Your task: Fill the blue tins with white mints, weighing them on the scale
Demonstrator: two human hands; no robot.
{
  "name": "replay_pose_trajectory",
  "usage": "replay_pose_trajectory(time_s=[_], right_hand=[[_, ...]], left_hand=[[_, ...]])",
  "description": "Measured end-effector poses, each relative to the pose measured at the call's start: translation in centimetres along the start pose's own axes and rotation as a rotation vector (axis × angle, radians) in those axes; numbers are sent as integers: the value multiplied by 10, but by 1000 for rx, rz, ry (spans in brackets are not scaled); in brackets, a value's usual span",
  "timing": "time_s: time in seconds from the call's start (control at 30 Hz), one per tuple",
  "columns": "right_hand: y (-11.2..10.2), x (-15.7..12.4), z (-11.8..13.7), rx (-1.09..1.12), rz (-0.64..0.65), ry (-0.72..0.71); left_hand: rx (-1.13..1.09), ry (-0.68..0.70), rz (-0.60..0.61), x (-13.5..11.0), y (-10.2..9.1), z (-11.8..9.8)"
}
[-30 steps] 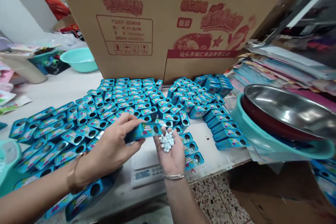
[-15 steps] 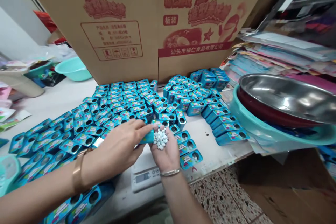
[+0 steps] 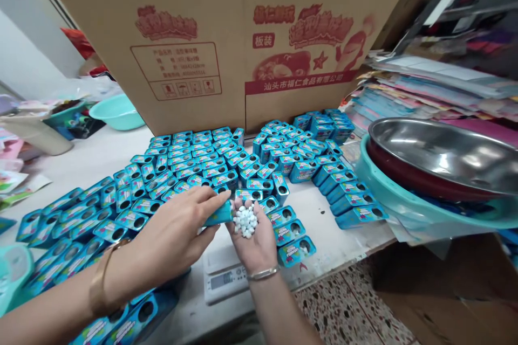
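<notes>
My left hand [image 3: 184, 226] is closed around a small blue candy box [image 3: 220, 214], tilted with its end toward my other palm. Cupped palm up, my right hand [image 3: 254, 245] holds a heap of small pale candies [image 3: 245, 221]. The box end meets the edge of the heap. Beneath my hands sits a white digital scale [image 3: 212, 283], its plate partly hidden. Beside my right hand stand a few blue boxes, the nearest box [image 3: 297, 251] showing pale candies in its round hole. Rows of similar boxes [image 3: 182, 164] spread over the table.
A large cardboard carton [image 3: 190, 64] rises behind the boxes. At the right, a steel basin [image 3: 441, 151] rests in a turquoise tub [image 3: 370, 172] near stacked printed sheets [image 3: 429, 86]. A turquoise bowl [image 3: 117, 113] stands back left, and a turquoise basket [image 3: 16, 275] at the left edge.
My left hand has drawn slightly left and down with the box, leaving more of the heap in view. The whole view has shifted a little.
</notes>
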State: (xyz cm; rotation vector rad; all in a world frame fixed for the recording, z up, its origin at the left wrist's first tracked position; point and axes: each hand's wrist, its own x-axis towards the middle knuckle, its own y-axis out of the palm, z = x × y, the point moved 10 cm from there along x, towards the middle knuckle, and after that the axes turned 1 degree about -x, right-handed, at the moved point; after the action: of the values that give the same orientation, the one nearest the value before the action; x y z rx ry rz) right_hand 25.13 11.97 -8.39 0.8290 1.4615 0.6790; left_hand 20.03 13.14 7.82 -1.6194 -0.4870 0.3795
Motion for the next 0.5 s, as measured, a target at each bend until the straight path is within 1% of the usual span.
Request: replay_pose_trajectory(time_s=[0.13,0.17,0.23,0.3,0.37,0.43,0.5], right_hand=[[1,0,-2,-36,24,14],[1,0,-2,-53,22,19],[0,-1,3,-67,16,14],[-1,-3,14,-49,11,-18],[-4,-6,30,-21,1,-74],[-6,-11,46,-9,-22,-140],[-6,-15,59,-16,-26,-191]], left_hand=[[-42,-11,-36,0,-8,5],[-74,-34,-37,0,-8,9],[-156,-127,-59,-4,-5,22],[-255,-245,-85,-11,5,40],[-356,-316,-118,-19,22,53],[-445,-304,-149,-24,41,56],[-508,-250,-159,-27,61,53]])
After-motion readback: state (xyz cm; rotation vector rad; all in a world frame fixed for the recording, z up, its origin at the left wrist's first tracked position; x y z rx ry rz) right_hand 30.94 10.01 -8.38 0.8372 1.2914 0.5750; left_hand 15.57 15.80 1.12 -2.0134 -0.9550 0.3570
